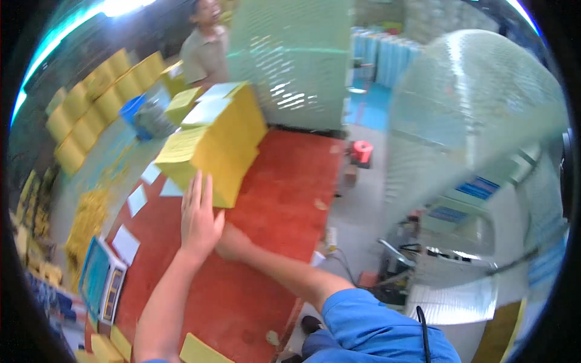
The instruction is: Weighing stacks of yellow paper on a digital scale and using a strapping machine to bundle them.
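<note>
A tall block of stacked yellow paper sheets [227, 157] stands on a red tabletop [284, 181]. My left hand [201, 218] lies flat at the block's near corner, fingers stretched out together and thumb apart; it appears to touch the paper. Just to its right and lower is my right hand [233, 242], blurred and partly covered by the left one, so its fingers cannot be made out. Pale sheets [212, 109] rest on top of the farther part of the block.
White cards [126, 244] lie along the table's left side, near a scale with a blue tray [111, 287]. Yellow pads [203, 351] sit at the near edge. Behind stand a person [206, 54] and a large pale green panel [290, 66]. Machinery [460, 242] fills the right.
</note>
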The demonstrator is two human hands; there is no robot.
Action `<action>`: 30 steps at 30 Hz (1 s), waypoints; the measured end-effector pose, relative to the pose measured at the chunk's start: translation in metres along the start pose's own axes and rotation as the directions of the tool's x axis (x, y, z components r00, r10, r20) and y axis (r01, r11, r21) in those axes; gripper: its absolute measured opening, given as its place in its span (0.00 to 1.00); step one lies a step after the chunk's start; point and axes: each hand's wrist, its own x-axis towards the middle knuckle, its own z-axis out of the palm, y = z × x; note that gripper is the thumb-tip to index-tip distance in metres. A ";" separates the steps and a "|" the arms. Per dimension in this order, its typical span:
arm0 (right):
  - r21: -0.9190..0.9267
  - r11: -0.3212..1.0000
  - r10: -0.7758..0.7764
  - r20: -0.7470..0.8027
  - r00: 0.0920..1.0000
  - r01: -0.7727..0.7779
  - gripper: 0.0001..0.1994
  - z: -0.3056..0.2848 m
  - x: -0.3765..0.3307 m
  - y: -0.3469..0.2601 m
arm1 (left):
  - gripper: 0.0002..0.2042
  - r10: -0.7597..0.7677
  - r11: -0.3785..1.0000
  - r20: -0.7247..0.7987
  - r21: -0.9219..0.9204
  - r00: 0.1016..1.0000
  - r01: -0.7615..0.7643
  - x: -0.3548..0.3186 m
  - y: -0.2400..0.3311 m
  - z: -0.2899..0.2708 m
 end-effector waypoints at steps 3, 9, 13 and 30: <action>0.200 0.948 -0.192 -0.258 0.947 0.247 0.11 -0.013 -0.085 -0.062 | 0.37 0.104 0.994 0.195 -0.004 0.975 -0.106 -0.076 0.040 -0.020; 0.639 0.767 0.395 -0.394 0.830 -0.062 0.11 -0.083 -0.273 -0.178 | 0.25 0.200 0.765 0.262 -0.644 0.944 0.017 -0.204 0.143 -0.034; 0.564 0.820 0.477 -0.582 0.659 -0.097 0.11 -0.121 -0.376 -0.261 | 0.19 0.420 0.639 0.072 -0.731 0.905 -0.239 -0.267 0.232 -0.071; 0.394 0.860 0.482 -0.836 0.263 -0.325 0.10 -0.171 -0.649 -0.421 | 0.16 0.740 0.223 -0.028 -0.932 0.672 -0.285 -0.417 0.466 -0.162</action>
